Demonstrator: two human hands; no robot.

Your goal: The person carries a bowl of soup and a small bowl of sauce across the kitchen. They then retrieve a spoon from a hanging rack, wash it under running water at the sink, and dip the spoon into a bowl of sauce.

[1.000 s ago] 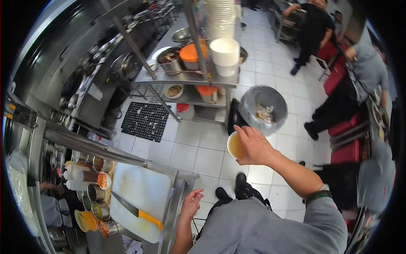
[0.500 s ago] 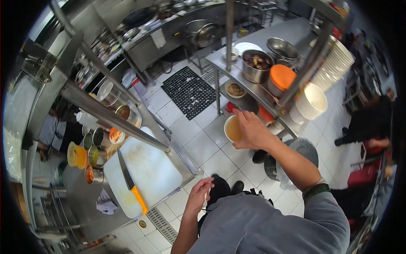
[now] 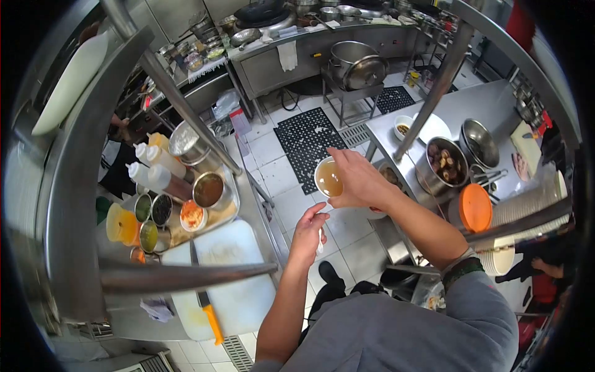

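Observation:
My right hand (image 3: 357, 180) is closed round the rim of a white bowl (image 3: 323, 193) with amber liquid (image 3: 329, 179) in it, held out over the floor between the two counters. Close below it, my left hand (image 3: 307, 234) is curled, a small white thing (image 3: 321, 240) showing past its fingers; its kind is unclear. To the left, a white cutting board (image 3: 245, 273) lies on the counter. A knife with an orange handle (image 3: 212, 323) rests across it, partly behind a metal rail.
Sauce bottles (image 3: 166, 180) and metal pots of sauces (image 3: 209, 190) crowd the left counter. On the right counter stand a pot of dark food (image 3: 444, 164), an orange-lidded container (image 3: 475, 208) and a metal bowl (image 3: 478, 141). A black mat (image 3: 313, 139) covers floor ahead. Metal posts (image 3: 437, 80) rise nearby.
My view has swung toward the right counter and the stoves. The bowl in my right hand has come nearer my left hand, which has risen toward it.

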